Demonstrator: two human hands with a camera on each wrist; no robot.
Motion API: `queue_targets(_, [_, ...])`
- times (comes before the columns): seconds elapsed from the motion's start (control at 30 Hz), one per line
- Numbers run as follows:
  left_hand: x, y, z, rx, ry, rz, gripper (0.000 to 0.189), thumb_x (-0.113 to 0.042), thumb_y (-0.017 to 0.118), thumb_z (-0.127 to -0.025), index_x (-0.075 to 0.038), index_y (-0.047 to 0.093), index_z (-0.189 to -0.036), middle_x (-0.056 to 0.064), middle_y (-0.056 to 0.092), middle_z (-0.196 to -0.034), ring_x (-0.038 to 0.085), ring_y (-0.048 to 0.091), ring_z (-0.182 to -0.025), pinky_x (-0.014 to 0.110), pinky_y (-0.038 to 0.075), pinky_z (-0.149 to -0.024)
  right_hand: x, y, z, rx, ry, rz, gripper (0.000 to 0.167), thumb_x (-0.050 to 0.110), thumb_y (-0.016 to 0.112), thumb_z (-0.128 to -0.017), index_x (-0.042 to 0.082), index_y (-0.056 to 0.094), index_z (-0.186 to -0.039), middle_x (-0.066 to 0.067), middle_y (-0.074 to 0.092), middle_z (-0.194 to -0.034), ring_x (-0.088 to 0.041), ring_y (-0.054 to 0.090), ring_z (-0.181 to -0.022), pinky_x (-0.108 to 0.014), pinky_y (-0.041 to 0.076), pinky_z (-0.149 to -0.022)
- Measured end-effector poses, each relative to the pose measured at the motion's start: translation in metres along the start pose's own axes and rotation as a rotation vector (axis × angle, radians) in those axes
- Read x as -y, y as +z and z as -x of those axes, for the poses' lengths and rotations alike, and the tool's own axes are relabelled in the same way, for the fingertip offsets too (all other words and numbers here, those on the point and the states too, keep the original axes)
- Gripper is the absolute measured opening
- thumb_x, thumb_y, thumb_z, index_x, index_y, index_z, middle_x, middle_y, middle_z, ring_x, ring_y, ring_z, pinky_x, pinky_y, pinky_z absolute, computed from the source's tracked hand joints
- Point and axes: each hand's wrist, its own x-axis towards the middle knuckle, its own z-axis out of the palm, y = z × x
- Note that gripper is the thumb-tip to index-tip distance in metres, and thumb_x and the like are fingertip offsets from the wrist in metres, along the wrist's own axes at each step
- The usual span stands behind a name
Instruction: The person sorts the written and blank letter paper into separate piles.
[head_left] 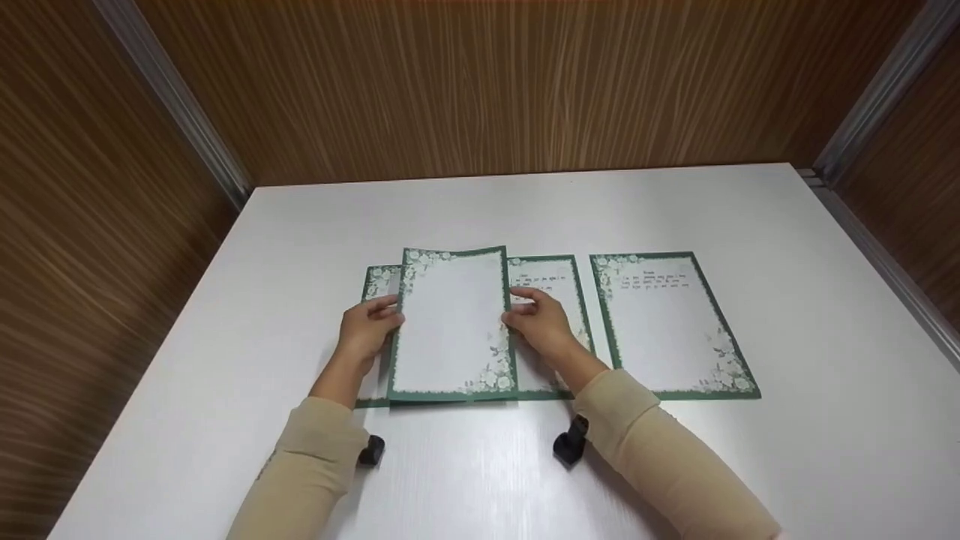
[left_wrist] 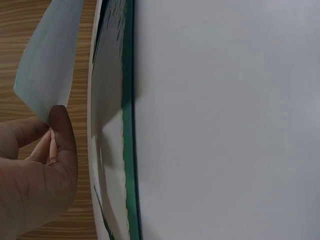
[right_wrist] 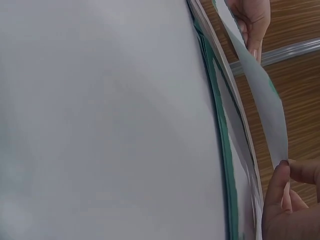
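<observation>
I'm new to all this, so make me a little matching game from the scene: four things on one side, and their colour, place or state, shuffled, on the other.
Things:
1. Held floral stationery sheet
2. Rightmost floral stationery sheet
3. Left hand
4. Back wall

Descriptions:
A. lying flat, text near its top
B. brown, wood-grained
C. pinching a paper edge
D. raised, no writing visible from above

Pairs: 1-D, 2-A, 3-C, 4-B
</observation>
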Motion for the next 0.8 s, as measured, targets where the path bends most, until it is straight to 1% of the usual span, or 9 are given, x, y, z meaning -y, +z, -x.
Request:
queue_targets(0.13, [0.003, -0.012, -0.001, 0.004, -0.009, 0.006, 0.042, -0.005, 0.060, -0.093, -0.005, 0.053, -0.134, 0.012, 0.057, -0.119, 0.016, 0.057, -0.093, 0.023, 0.048, -0.074, 0.002, 0.012, -0.001, 0.002, -0.018, -0.002, 0.048, 0.001, 0.068, -0.085, 0.006, 0.056, -0.131, -0.013, 0.063, -0.105, -0.019, 0.062, -0.087, -0.026, 0.052, -0.070])
queue_targets(0.3, [0.006, -0.025, -0.003, 0.004, -0.004, -0.012, 0.044, -0.004, 0.059, -0.093, -0.004, 0.051, -0.136, 0.013, 0.054, -0.123, 0.016, 0.054, -0.100, 0.021, 0.048, -0.077, 0.004, 0.025, 0.000, 0.017, -0.015, 0.008, 0.047, 0.001, 0.068, -0.086, 0.007, 0.055, -0.130, -0.012, 0.062, -0.106, -0.021, 0.062, -0.092, -0.028, 0.053, -0.074])
queue_targets(0.4, [0.007, -0.033, -0.003, 0.013, 0.006, -0.016, 0.044, -0.004, 0.059, -0.094, -0.003, 0.050, -0.136, 0.013, 0.053, -0.124, 0.017, 0.053, -0.102, 0.021, 0.047, -0.078, 0.006, 0.032, -0.001, 0.022, -0.012, 0.017, 0.046, 0.001, 0.068, -0.086, 0.007, 0.056, -0.130, -0.011, 0.063, -0.105, -0.021, 0.062, -0.091, -0.028, 0.054, -0.074])
queue_targets(0.57, [0.008, -0.045, -0.003, 0.015, -0.014, 0.001, 0.044, -0.004, 0.058, -0.094, -0.002, 0.049, -0.137, 0.011, 0.055, -0.119, 0.013, 0.055, -0.094, 0.021, 0.048, -0.075, 0.007, 0.042, 0.000, 0.034, 0.004, -0.001, 0.047, 0.001, 0.068, -0.086, 0.007, 0.055, -0.131, -0.010, 0.062, -0.103, -0.020, 0.063, -0.088, -0.029, 0.055, -0.073])
queue_targets(0.67, [0.010, -0.049, -0.004, 0.006, -0.023, 0.000, 0.045, -0.004, 0.060, -0.093, -0.002, 0.049, -0.137, 0.010, 0.056, -0.117, 0.012, 0.055, -0.091, 0.020, 0.049, -0.074, 0.008, 0.047, 0.000, 0.048, 0.002, -0.009, 0.047, 0.001, 0.067, -0.087, 0.006, 0.054, -0.132, -0.010, 0.062, -0.103, -0.020, 0.064, -0.087, -0.029, 0.055, -0.071])
queue_targets(0.8, [0.012, -0.053, -0.005, 0.001, -0.023, -0.015, 0.045, -0.005, 0.060, -0.093, -0.003, 0.050, -0.137, 0.011, 0.056, -0.119, 0.012, 0.055, -0.091, 0.022, 0.048, -0.075, 0.008, 0.053, 0.000, 0.058, -0.005, -0.015, 0.047, 0.000, 0.066, -0.087, 0.006, 0.054, -0.132, -0.010, 0.062, -0.101, -0.019, 0.064, -0.083, -0.030, 0.056, -0.069])
